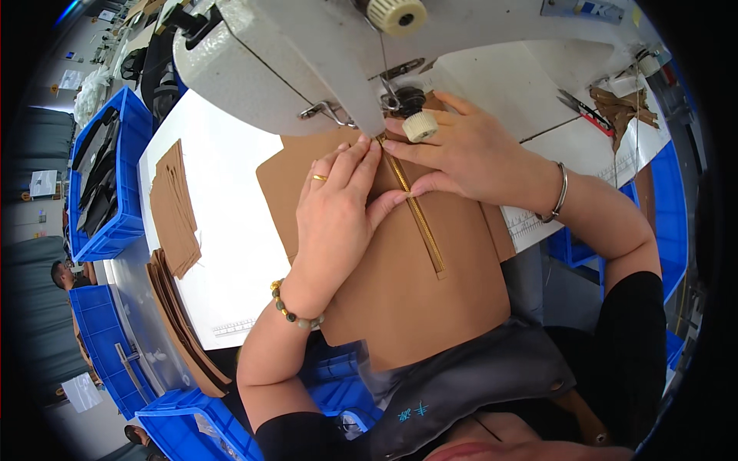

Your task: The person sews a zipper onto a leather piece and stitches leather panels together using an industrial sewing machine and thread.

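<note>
A brown flat panel (461, 300) lies under the white sewing machine (261, 65), its near end hanging over the table edge toward my lap. A gold-toothed zipper (422, 223) runs down a slot in the panel, from the needle area toward me. My left hand (337, 198) rests on the panel left of the zipper, fingers stretched toward the needle. On the other side, my right hand (477, 157) lies with fingers spread, partly behind a cream knob (420, 127). Both thumbs meet beside the zipper. The machine head and fingers hide the needle tip.
Brown strips (173, 203) lie in a stack on the white table (231, 230); longer brown pieces (181, 326) stand at its left edge. Red-handled snips (588, 115) and brown scraps (626, 115) lie at far right. Blue bins (127, 165) flank the table. Another person (71, 274) is at far left.
</note>
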Demonstrator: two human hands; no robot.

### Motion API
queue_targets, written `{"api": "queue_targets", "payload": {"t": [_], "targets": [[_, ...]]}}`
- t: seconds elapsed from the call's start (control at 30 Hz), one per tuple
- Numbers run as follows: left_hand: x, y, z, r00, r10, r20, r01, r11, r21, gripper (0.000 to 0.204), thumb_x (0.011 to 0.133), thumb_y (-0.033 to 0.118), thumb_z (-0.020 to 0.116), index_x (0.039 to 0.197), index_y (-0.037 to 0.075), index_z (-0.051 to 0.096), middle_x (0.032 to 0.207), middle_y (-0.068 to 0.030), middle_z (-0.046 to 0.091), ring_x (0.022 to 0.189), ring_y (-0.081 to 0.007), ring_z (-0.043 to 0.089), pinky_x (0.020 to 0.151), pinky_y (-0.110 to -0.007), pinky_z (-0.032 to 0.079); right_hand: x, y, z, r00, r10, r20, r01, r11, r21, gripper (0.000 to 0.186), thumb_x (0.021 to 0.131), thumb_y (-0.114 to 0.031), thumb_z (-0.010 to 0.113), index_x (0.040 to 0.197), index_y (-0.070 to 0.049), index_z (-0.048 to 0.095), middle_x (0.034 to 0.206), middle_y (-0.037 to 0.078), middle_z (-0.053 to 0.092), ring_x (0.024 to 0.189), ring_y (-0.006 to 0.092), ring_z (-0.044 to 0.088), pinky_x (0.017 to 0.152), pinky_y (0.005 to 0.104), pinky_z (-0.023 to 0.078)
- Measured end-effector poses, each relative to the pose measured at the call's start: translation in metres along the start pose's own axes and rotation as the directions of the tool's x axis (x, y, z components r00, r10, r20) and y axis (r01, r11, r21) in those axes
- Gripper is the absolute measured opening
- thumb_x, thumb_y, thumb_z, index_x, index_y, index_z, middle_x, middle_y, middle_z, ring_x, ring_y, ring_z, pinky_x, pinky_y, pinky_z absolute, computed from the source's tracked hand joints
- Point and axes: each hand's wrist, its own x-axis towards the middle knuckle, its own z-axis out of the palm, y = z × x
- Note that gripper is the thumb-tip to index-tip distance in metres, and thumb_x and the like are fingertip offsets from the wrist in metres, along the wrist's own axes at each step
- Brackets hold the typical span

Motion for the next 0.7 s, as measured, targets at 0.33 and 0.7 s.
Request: {"api": "queue_targets", "payload": {"t": [0.33, 0.7], "targets": [[0.001, -0.001, 0.000, 1.000, -0.010, -0.007, 0.010, 1.000, -0.014, 0.060, 0.083, 0.037, 0.080, 0.130, 0.001, 0.068, 0.131, -0.0100, 0.066, 0.118, -0.0319, 0.062, 0.099, -0.040, 0.054, 0.000, -0.002, 0.001, 1.000, 0.007, 0.002, -0.007, 1.000, -0.020, 0.055, 0.090, -0.049, 0.071, 0.133, -0.014, 0.069, 0.140, 0.003, 0.065, 0.135, 0.0225, 0.056, 0.116, 0.0473, 0.038], [0.001, 0.000, -0.001, 0.999, -0.035, 0.024, 0.035, 0.999, -0.010, 0.062, 0.085, 0.042, 0.078, 0.131, 0.001, 0.068, 0.133, -0.0110, 0.067, 0.121, -0.0309, 0.062, 0.106, -0.044, 0.049, 0.028, 0.026, 0.005, 0.978, 0.146, -0.148, -0.103, 0.959, 0.264, 0.018, 0.095, -0.023, 0.065, 0.101, -0.007, 0.071, 0.101, 0.011, 0.068, 0.100, 0.0330, 0.064, 0.092, 0.0457, 0.048]]}}
